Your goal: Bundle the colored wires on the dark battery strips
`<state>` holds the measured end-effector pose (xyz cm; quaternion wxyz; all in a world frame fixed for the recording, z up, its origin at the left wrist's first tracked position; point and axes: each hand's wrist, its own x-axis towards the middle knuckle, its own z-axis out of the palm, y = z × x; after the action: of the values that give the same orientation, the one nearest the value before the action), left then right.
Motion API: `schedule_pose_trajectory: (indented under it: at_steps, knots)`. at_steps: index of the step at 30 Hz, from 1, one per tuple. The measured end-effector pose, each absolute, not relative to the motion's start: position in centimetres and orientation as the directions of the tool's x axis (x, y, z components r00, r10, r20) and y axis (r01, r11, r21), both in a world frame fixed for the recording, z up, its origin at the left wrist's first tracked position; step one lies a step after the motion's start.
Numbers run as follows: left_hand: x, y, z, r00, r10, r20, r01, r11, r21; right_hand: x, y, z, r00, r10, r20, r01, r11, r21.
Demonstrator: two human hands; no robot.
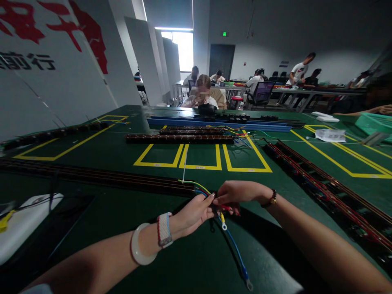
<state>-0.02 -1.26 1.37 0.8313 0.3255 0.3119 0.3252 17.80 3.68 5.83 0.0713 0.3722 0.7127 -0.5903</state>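
Dim hall, glare from the bright far window, soft arm shadows on the dark green matte table, wide-angle bending at edges, sharp near centre.

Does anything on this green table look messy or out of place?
Nothing looks damaged or spilled. Only the loose wires stand out, straggling from the far strips across a yellow box line. Both hands, left and right, pinch wires at the near strip's end; a blue wire trails toward the camera.

Green basket, papers, perhaps terminal strips.
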Motion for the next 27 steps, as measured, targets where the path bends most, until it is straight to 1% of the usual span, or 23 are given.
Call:
schedule_pose_trajectory:
  at_steps: [4,7,9,11,13,15,17,18,19,21,22,24,27]
  knots:
    - [-0.1,-1.4,1.8,0.586,0.747,-0.314,-0.335,0.576,0.746,17.9,3.6,5.4,-0.687,0.416,-0.596,0.657,0.005,-0.754]
    - [-0.2,-1.3,2.2,0.614,0.722,-0.318,-0.338,0.605,0.721,17.8,3.5,5.1,-0.722,0.345,-0.600,0.620,-0.062,-0.782]
    - [-0.3,-1.3,2.3,0.626,0.710,-0.322,-0.341,0.621,0.706,18.0,3.8,5.2,-0.745,0.330,-0.580,0.583,-0.099,-0.806]
    - [-0.2,-1.2,2.3,0.642,0.705,-0.301,-0.354,0.621,0.700,18.4,4.4,5.4,-0.739,0.397,-0.544,0.554,-0.101,-0.826]
    - [-0.2,-1.1,2.2,0.651,0.703,-0.286,-0.359,0.617,0.701,18.9,5.1,5.6,-0.688,0.521,-0.505,0.553,-0.074,-0.830]
    - [-0.2,-1.1,2.1,0.643,0.706,-0.297,-0.348,0.614,0.708,19.4,5.9,5.5,-0.599,0.669,-0.440,0.600,0.011,-0.800]
    - [-0.3,-1.0,1.9,0.630,0.705,-0.325,-0.328,0.621,0.712,19.6,6.5,5.1,-0.499,0.814,-0.298,0.687,0.162,-0.708]
    - [-0.4,-1.0,1.7,0.626,0.703,-0.339,-0.319,0.627,0.711,19.5,6.6,4.8,-0.453,0.869,-0.197,0.735,0.240,-0.634]
    - [-0.5,-1.0,1.6,0.625,0.698,-0.349,-0.312,0.634,0.708,19.4,6.7,4.4,-0.414,0.905,-0.094,0.782,0.301,-0.546]
    - [-0.6,-0.9,1.4,0.626,0.687,-0.369,-0.300,0.649,0.699,18.9,6.8,3.7,-0.353,0.934,0.055,0.861,0.347,-0.371]
    - [-0.7,-0.8,1.3,0.630,0.681,-0.374,-0.293,0.654,0.697,18.6,6.8,3.3,-0.329,0.940,0.093,0.892,0.342,-0.295]
    - [-0.7,-0.7,1.2,0.640,0.672,-0.372,-0.279,0.655,0.703,18.0,6.7,2.7,-0.300,0.946,0.124,0.934,0.317,-0.164]
    - [-0.6,-0.6,1.1,0.650,0.670,-0.358,-0.260,0.639,0.724,17.3,6.8,2.3,-0.289,0.948,0.133,0.954,0.297,-0.042]
